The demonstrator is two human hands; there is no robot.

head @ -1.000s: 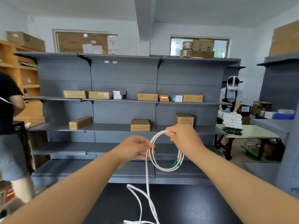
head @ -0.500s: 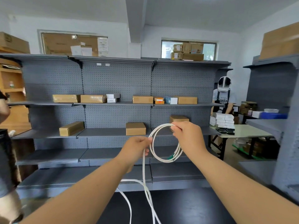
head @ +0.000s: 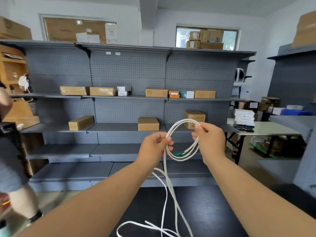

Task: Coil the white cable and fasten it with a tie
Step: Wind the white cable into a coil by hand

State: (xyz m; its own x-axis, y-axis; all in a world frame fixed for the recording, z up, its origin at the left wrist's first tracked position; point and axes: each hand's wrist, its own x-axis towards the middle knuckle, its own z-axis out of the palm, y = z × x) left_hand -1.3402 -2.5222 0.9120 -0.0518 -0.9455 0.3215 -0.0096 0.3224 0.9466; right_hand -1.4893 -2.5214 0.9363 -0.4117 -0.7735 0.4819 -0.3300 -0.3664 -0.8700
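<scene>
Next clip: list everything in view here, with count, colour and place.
white cable: one, white, coiled between the hands, its loose length trailing onto the black table
green piece: one, green, at the coil's lower edge; tie or plug, cannot tell
black table: one, black, below the hands
shelving unit: one, grey, behind the coil
cardboard boxes: seven, brown, on two middle shelves
small boxes: several, white, orange, blue, upper of those shelves
white table: one, white, right
other person: one, left edge
left hand: pinches coil's left side
right hand: pinches coil's upper right
</scene>
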